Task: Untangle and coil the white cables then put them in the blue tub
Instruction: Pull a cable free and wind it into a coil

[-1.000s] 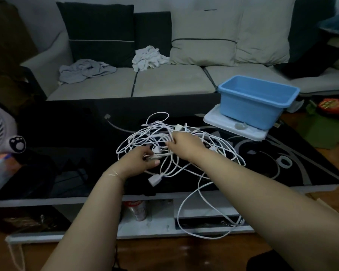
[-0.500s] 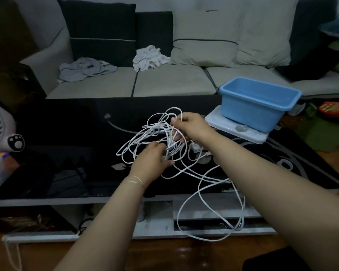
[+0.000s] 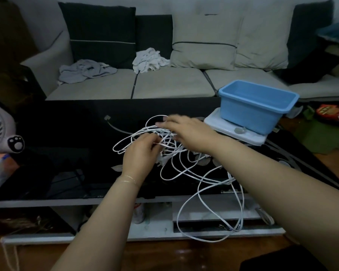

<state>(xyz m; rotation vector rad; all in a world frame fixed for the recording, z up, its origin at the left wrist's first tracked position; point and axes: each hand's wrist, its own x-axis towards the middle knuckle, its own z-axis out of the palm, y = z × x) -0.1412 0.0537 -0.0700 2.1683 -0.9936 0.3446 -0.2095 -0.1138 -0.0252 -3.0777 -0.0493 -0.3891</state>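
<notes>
White cables (image 3: 176,159): one tangled mass of loops, lying on the black glass tabletop (image 3: 67,153) toward its near edge, right of centre; several long loops hung over that near edge and down in front of the lower shelf (image 3: 157,229).
Left hand (image 3: 139,157): fingers curled, pinching strands at the left side of the tangle.
Right hand (image 3: 186,130): over the far part of the tangle, fingers stretched out and blurred; whether they grasped a strand could not be told.
Blue tub (image 3: 256,106): upright at the tabletop's far right corner, set on a white lid-like slab (image 3: 233,132), apart from the cables.
Can (image 3: 139,212): on the lower shelf.
Fan (image 3: 0,132): white, at the left edge.
Sofa (image 3: 164,85): beyond the far edge, bearing cushions and two crumpled cloths (image 3: 149,60).
</notes>
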